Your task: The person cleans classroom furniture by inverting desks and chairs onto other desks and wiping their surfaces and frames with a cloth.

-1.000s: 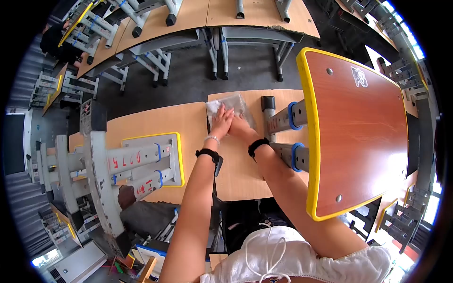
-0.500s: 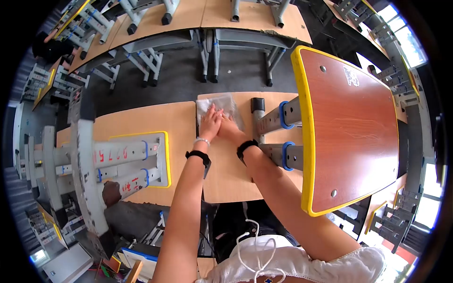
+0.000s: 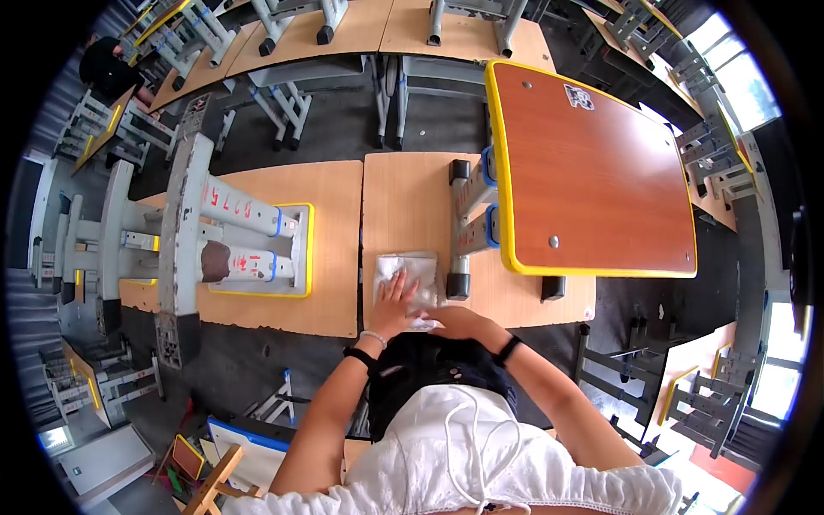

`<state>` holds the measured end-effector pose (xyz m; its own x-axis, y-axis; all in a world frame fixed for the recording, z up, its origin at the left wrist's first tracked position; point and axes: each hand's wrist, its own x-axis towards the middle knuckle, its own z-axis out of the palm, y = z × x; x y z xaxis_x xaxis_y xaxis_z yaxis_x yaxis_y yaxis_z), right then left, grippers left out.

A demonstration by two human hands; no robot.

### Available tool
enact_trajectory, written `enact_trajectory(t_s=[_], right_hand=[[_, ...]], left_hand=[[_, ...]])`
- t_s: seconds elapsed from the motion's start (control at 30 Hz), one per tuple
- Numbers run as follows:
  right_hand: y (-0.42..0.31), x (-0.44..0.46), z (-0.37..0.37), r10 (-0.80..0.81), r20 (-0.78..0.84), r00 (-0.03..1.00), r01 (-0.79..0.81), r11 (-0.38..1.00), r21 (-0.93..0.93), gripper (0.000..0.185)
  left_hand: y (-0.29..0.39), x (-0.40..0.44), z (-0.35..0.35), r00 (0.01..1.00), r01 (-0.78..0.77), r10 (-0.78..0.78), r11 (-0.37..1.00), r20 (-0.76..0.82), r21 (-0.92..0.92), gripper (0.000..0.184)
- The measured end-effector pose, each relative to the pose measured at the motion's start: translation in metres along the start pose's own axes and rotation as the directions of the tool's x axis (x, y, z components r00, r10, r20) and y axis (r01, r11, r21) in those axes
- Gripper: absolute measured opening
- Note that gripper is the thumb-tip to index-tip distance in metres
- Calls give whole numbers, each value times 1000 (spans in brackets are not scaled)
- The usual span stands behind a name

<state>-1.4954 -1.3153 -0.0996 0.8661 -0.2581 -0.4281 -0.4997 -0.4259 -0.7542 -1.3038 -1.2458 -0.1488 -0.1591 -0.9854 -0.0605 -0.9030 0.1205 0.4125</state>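
A pale, folded cloth [image 3: 410, 264] lies on the light wood desk [image 3: 390, 197], close to its near edge. My left hand [image 3: 393, 302] rests flat on the cloth, fingers spread and pointing away from me. Beside it, at the cloth's near edge, my right hand [image 3: 439, 318] has its fingers curled around a bunched white corner; part of these fingers is hidden. Right of the cloth stand the grey metal legs of an upturned chair or stool with a reddish-brown, yellow-edged board [image 3: 592, 172].
On the adjoining left desk [image 3: 335, 300] sits an upturned grey-legged seat [image 3: 249, 232] with yellow edging. Another row of desks [image 3: 343, 39] stands across the dark floor. A person in black [image 3: 110, 69] is at the far left. A wooden frame [image 3: 219, 476] stands low left.
Both hands and the cloth have come from the desk's far edge back to its near edge. My hands, overlapped before, now sit side by side. The view has shifted.
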Motion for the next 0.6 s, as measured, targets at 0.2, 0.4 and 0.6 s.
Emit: enact_trajectory(t_s=[0.2,0.4,0.6], right_hand=[[36,-147,20,446,-253,858,-328,857,398,24],[131,-231,58,806,-213,552,69,210,975,35],[191,-254,66,961,39,273,578,-196,792,50]], left_hand=[[-12,19,4,998,-58,57,991,14,119,80],[4,90,-39,983,128,-151,971,104,200,68],[16,30,-71,977,0,-83,923,-199,-385,45]])
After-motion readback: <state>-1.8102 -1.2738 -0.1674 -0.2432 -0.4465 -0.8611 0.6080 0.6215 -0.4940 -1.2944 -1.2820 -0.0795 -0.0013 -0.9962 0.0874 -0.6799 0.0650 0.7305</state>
